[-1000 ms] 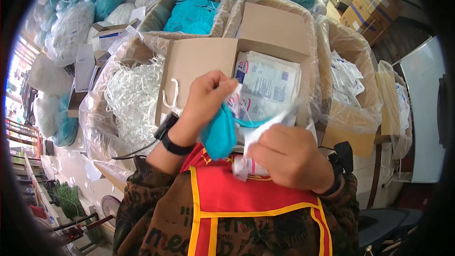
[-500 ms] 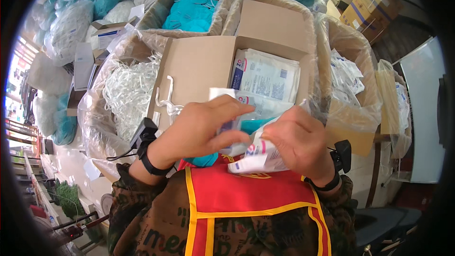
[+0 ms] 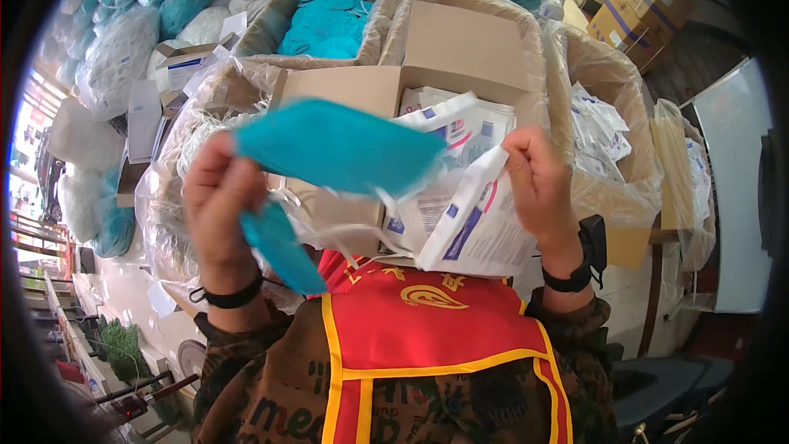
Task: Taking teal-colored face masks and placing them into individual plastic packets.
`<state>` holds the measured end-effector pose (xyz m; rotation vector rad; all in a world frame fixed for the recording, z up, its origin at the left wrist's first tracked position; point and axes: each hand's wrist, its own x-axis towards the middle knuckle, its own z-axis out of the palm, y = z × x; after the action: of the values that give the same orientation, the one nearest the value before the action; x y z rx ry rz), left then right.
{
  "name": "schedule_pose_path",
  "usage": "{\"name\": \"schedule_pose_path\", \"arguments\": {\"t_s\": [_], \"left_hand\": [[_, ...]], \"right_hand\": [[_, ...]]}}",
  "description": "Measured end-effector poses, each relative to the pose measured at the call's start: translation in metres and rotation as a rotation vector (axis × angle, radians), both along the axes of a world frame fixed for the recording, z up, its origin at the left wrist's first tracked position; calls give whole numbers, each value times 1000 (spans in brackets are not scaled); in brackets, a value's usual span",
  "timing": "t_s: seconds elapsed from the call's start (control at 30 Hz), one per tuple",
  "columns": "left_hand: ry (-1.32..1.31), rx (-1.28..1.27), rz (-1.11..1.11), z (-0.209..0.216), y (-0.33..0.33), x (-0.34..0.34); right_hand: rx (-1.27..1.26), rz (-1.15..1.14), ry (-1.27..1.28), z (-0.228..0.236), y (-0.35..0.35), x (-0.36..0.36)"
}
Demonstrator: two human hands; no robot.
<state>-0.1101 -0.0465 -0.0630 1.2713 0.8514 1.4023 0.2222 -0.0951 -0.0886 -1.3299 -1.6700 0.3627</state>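
My left hand (image 3: pixel 220 205) is closed on a blurred teal fabric piece (image 3: pixel 337 148) with thin white straps, held up over the open cardboard box (image 3: pixel 464 37). A second teal flap hangs below the same hand. My right hand (image 3: pixel 538 185) pinches the upper edge of a white printed packet (image 3: pixel 481 230) with blue and pink marks. This packet stands tilted just above my red apron (image 3: pixel 436 337), its top gaping. Other flat printed packets (image 3: pixel 493 119) lie inside the box, partly covered by what I hold.
At the far left a plastic-lined bin holds tangled white strips (image 3: pixel 201 131). Behind the box stands a lined bin of teal pieces (image 3: pixel 329 25). On the right, white packets (image 3: pixel 596 127) fill another lined carton. Stuffed plastic bags (image 3: pixel 123 37) pile up at the back left.
The teal piece, earlier mostly hidden between my hands, is now out and lifted to the left in my left hand. My hands have moved apart; the right one raised the packet.
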Motion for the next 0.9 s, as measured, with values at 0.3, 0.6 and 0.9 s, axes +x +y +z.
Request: {"name": "schedule_pose_path", "arguments": {"t_s": [0.3,0.6,0.9], "left_hand": [[-107,107,124,11,16,-59],[96,64,88,-16,41,-10],[737,93,-185,-21,32,36]], "right_hand": [[-552,363,161,9,22,2],[-387,236,-638,-33,23,-4],[-361,259,-466,-33,12,-8]]}}
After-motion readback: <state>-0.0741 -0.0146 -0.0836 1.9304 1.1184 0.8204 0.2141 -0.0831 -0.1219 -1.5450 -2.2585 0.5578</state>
